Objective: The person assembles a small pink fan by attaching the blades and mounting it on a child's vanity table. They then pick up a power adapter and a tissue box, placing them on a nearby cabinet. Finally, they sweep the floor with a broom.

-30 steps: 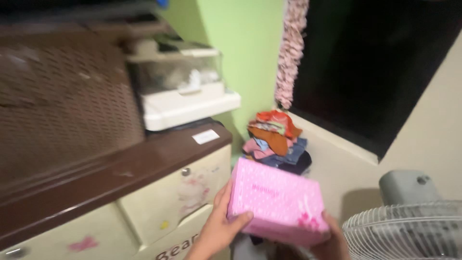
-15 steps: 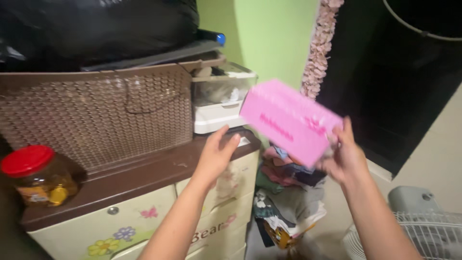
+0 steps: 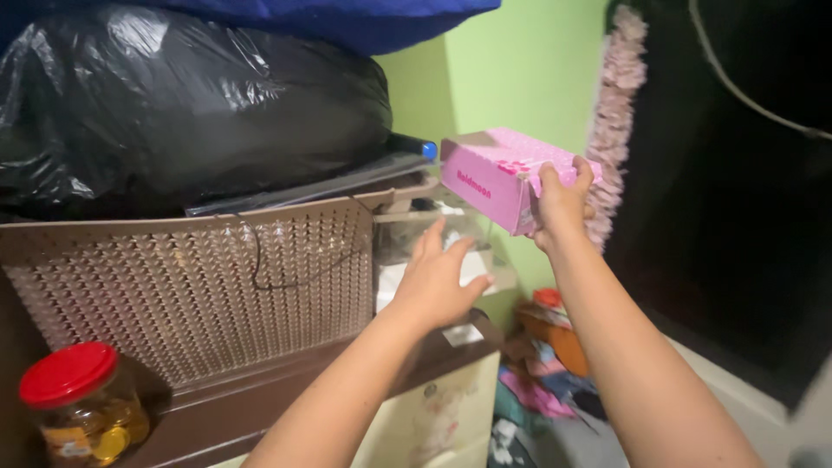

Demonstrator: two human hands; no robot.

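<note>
My right hand (image 3: 562, 199) grips a pink polka-dot box (image 3: 498, 178) by its right end and holds it up at the height of the stacked things' top, close to the green wall. My left hand (image 3: 438, 277) is open with its fingers spread, reaching toward a clear plastic container (image 3: 394, 243) on a white base just below the box. It holds nothing.
A brown woven basket (image 3: 186, 286) stands on a brown-topped cream drawer cabinet (image 3: 433, 407). A black plastic bag (image 3: 186, 113) lies on top. A red-lidded jar (image 3: 82, 407) sits at the left. Folded clothes (image 3: 546, 373) are piled on the floor. A pink garland (image 3: 617, 121) hangs beside a dark opening.
My right hand lifted the pink box from waist height up beside the wall. My left hand let go of it and reached toward the clear container. The view tilted upward.
</note>
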